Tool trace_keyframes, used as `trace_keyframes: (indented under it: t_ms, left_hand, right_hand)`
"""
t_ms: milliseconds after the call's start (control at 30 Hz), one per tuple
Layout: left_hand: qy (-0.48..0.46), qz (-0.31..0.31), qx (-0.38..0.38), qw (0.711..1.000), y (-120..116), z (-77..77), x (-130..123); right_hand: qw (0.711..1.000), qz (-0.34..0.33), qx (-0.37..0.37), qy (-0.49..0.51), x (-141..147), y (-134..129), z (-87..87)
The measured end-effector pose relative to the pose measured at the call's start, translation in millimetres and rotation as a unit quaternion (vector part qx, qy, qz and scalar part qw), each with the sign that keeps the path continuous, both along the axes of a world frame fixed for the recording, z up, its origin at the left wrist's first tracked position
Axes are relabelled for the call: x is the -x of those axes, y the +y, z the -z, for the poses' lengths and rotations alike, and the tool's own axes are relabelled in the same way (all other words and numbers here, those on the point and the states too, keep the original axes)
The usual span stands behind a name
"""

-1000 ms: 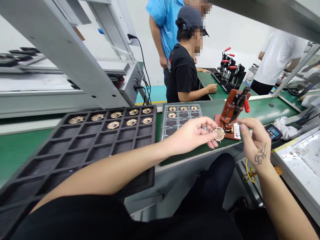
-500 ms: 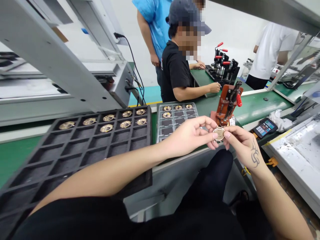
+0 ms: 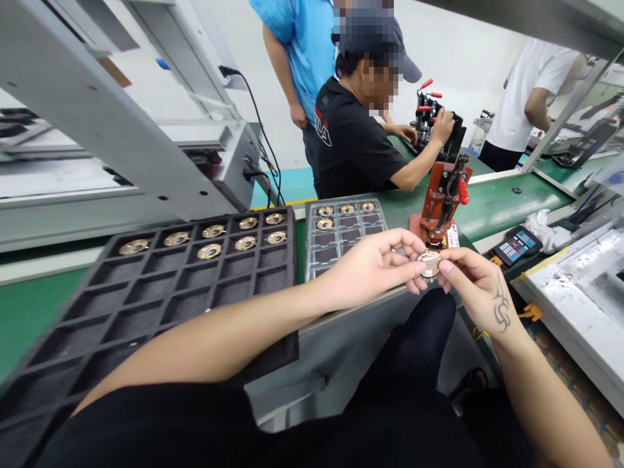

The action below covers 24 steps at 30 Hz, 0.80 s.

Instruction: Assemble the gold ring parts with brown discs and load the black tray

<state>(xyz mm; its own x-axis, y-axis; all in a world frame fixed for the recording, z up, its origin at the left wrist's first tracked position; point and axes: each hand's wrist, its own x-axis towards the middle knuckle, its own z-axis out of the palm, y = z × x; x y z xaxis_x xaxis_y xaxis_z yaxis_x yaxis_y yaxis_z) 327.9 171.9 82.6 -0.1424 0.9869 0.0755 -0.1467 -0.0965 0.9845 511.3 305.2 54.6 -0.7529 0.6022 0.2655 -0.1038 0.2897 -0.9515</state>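
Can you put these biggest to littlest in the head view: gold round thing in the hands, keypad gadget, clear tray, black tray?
Black tray
Clear tray, even partly behind the left hand
Keypad gadget
Gold round thing, the littlest

a round gold-coloured piece (image 3: pixel 429 265) is held between the fingertips of the left hand (image 3: pixel 383 263) and the right hand (image 3: pixel 470 286), just in front of a red press (image 3: pixel 439 203) with a red-gripped lever. on the green worktop (image 3: pixel 504 207), similar gold-coloured parts (image 3: pixel 209 251) are held in two compartmented trays: eight in the black tray (image 3: pixel 293 266), four in the clear tray (image 3: pixel 309 257). a keypad device (image 3: pixel 515 247) is seen right of the press. beyond, black clamps (image 3: pixel 424 116) are being handled by a capped person (image 3: pixel 353 143).
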Motion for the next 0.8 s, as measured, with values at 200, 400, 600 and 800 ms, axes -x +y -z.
trace_keyframes:
  t_ms: [200, 400, 600, 800]
  left_hand:
    - [0.066, -0.029, -0.019, 0.997, 1, 18.6, 16]
    - [0.458, -0.327, 0.095, 0.821, -42, 45.5, 157]
    - [0.541, -0.401, 0.421, 0.607, -156, 52.6, 272]
    - [0.504, -0.411, 0.489, 0.582, -212, 77.1, 283]
  right_hand:
    - [0.997, 0.017, -0.057, -0.051, -8, 0, 13.8]
    - [0.983, 0.053, -0.075, -0.161, -43, 25, 74.0]
    - [0.962, 0.132, -0.015, -0.240, -82, 21, 98.1]
    - [0.945, 0.185, 0.039, -0.265, -92, 12, 95.2]
